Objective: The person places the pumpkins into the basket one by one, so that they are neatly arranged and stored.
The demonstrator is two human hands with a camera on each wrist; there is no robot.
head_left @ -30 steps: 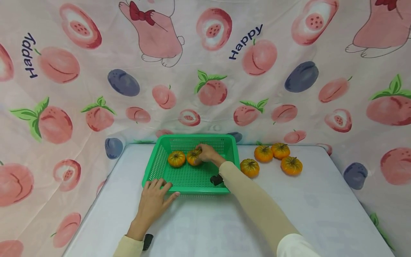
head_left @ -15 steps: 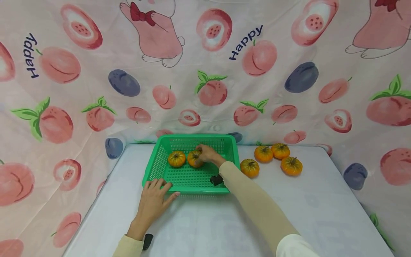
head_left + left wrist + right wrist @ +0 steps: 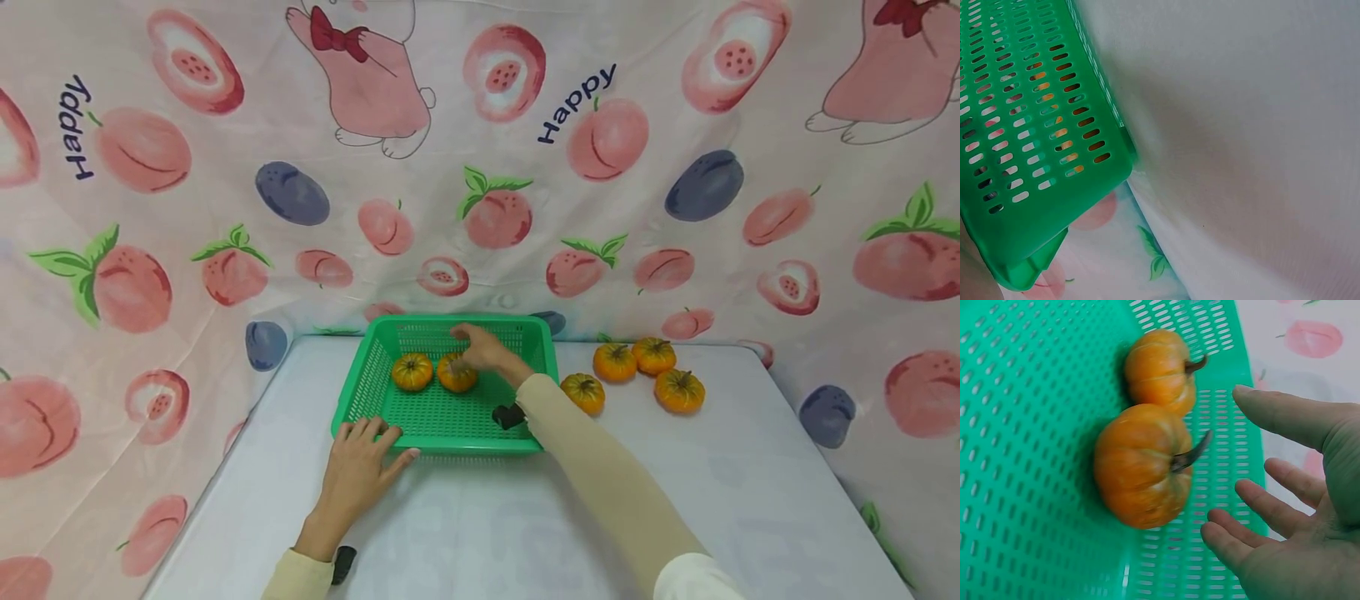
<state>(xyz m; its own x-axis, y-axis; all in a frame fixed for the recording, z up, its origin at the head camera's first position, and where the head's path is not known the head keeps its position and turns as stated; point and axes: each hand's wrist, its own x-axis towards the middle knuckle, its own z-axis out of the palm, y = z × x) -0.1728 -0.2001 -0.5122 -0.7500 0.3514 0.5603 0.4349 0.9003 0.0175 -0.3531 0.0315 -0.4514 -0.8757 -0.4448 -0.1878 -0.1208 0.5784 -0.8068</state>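
Two small orange pumpkins lie inside a green perforated plastic basket (image 3: 442,444): a left pumpkin (image 3: 412,372) and a right pumpkin (image 3: 459,377). My right hand (image 3: 483,350) hovers above the right one, fingers spread and holding nothing. In the right wrist view the fingers (image 3: 1272,509) stand apart from the nearer pumpkin (image 3: 1141,465) and its dark curved stem. My left hand (image 3: 360,471) rests on the basket's front left rim, its thumb stretched out to the side. The left wrist view shows the basket's slotted wall (image 3: 1035,125), with orange showing through the slots.
To the right of the basket, several more pumpkins sit on the white table (image 3: 750,500): one pumpkin (image 3: 582,393) close to the basket, another pumpkin (image 3: 679,391) farthest right. A fruit-print cloth (image 3: 420,83) hangs behind and beside the table.
My right hand has let go of the right pumpkin and lifted slightly, its fingers opening. The pumpkin stays in the basket beside the other one. My left hand has not moved.
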